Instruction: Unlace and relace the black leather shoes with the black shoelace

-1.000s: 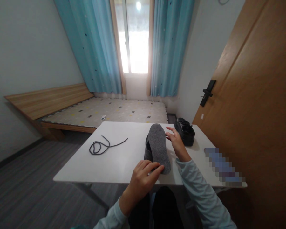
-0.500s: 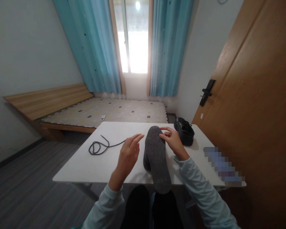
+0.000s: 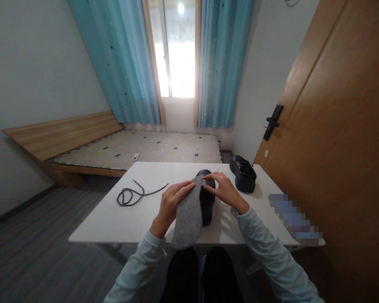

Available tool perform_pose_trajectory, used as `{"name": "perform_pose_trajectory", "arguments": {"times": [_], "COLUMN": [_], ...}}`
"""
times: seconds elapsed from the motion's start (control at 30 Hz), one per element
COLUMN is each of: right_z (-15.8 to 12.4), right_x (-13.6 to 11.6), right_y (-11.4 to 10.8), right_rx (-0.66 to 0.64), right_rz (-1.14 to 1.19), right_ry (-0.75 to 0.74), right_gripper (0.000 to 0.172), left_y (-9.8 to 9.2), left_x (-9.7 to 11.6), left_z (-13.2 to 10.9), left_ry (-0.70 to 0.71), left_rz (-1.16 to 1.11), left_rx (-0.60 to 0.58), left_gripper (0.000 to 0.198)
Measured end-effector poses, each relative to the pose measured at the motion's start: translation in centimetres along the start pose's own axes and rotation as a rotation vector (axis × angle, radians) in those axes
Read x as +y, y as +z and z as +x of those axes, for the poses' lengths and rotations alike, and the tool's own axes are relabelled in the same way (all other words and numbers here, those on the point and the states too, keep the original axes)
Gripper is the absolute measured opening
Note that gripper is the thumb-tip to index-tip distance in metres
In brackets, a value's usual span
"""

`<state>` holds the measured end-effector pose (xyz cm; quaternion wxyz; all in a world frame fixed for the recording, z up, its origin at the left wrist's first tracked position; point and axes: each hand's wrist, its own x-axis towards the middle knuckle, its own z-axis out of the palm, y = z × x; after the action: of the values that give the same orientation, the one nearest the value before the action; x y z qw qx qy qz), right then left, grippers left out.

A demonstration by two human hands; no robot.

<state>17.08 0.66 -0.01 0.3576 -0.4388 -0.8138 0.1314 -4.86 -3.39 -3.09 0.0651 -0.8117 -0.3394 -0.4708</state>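
Observation:
A grey felt-like insole [image 3: 189,214] is tilted above the table's near edge, its lower end reaching over the edge. My left hand [image 3: 170,202] grips its left side near the top, thumb out of sight. With thumb and fingertips, my right hand [image 3: 225,190] pinches the upper right edge of the insole. Behind and partly under it stands a black shoe [image 3: 207,210], its opening largely covered by the insole and my right fingers. To the left lies a loose dark shoelace [image 3: 131,203], looped on the tabletop. A second black shoe [image 3: 244,176], laced, stands at the back right.
The white table [image 3: 97,225] stands before my knees. A blurred-out flat item [image 3: 292,216] lies at its right edge. Beyond are a bed [image 3: 164,145] with a small white remote-like object [image 3: 135,157], and a wooden door [image 3: 341,126] to the right.
The insole has swung left and turned, uncovering more of the black shoe behind it. My left hand, apart from the insole before, now holds it; my right hand stays at its upper end.

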Motion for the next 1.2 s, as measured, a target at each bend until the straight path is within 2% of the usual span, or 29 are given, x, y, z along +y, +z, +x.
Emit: {"name": "perform_pose_trajectory", "arguments": {"times": [0.1, 0.13, 0.23, 0.33, 0.5, 0.63, 0.8, 1.0, 1.2], "right_z": [0.3, 0.4, 0.9, 1.2, 1.8, 2.2, 2.3, 2.4, 2.5], "right_x": [1.1, 1.4, 1.8, 2.0, 2.1, 2.6, 3.2, 3.1, 3.3], "right_y": [-0.1, 0.0, 0.1, -0.1, -0.5, -0.7, -0.7, -0.8, -0.7], "right_rx": [-0.107, -0.126, -0.16, -0.178, -0.201, -0.19, -0.169, -0.173, -0.169], "right_rz": [-0.154, -0.184, -0.225, -0.222, -0.233, -0.189, -0.122, -0.116, -0.091], "right_ry": [-0.074, -0.065, -0.012, 0.002, -0.02, -0.019, -0.042, -0.043, -0.041], "right_gripper": [0.04, 0.038, 0.019, 0.01, 0.011, 0.013, 0.015, 0.015, 0.014], "left_y": [-0.5, -0.7, -0.8, -0.5, 0.2, 0.8, 1.2, 1.7, 2.6], "left_x": [0.3, 0.5, 1.0, 1.2, 0.9, 0.4, 0.0, -0.2, 0.0], "left_z": [0.3, 0.5, 1.1, 1.7, 3.0, 4.2, 4.9, 5.0, 5.6], "left_ry": [-0.052, -0.054, -0.073, -0.087, -0.091, -0.052, 0.013, 0.073, 0.114], "left_rz": [-0.175, -0.236, -0.367, -0.39, -0.331, -0.119, 0.093, 0.17, 0.251], "left_rx": [-0.029, -0.058, -0.154, -0.248, -0.415, -0.506, -0.522, -0.539, -0.634], "left_gripper": [0.027, 0.025, 0.023, 0.024, 0.032, 0.032, 0.033, 0.03, 0.024]}}
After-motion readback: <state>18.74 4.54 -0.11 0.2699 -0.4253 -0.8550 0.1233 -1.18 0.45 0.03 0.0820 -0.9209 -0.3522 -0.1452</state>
